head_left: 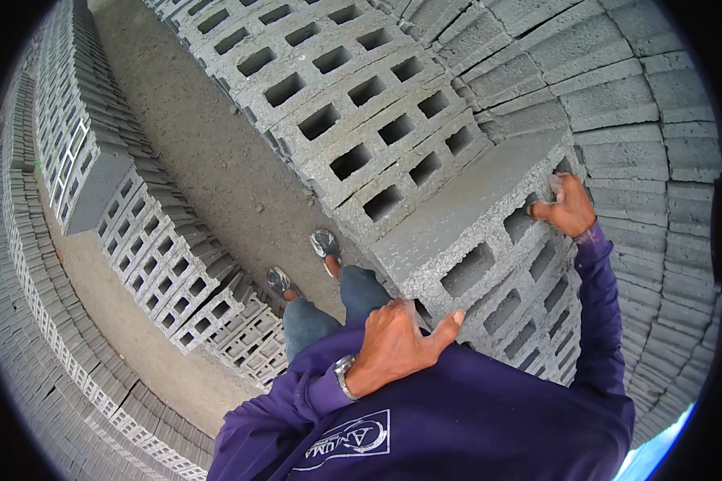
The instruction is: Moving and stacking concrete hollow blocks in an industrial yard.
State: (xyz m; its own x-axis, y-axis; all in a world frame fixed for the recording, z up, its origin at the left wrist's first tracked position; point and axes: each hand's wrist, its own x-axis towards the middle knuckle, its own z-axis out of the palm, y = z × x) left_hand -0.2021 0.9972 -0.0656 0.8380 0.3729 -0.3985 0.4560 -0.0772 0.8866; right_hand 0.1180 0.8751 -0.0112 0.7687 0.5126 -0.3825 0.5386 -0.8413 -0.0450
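Note:
A grey hollow concrete block [457, 207] projects above the neighbouring blocks at the end of a long row, its smooth broad side showing and its row of openings turned toward me. My right hand [568, 208] is closed on its far right end, with fingers hooked at the openings and the thumb at another opening. At the block's near left corner is my left hand [399, 345], bent over, its thumb stretched out to the right. The left fingers curl at the block's lower edge and are mostly hidden behind the hand.
More hollow blocks [329, 112] stand tightly packed ahead, and a stepped stack [529, 313] lies beneath my right arm. Block walls [626, 104] rise on the right. Across a dirt path [192, 120] on the left runs another long row [160, 264]. My shoes [325, 243] are on the path.

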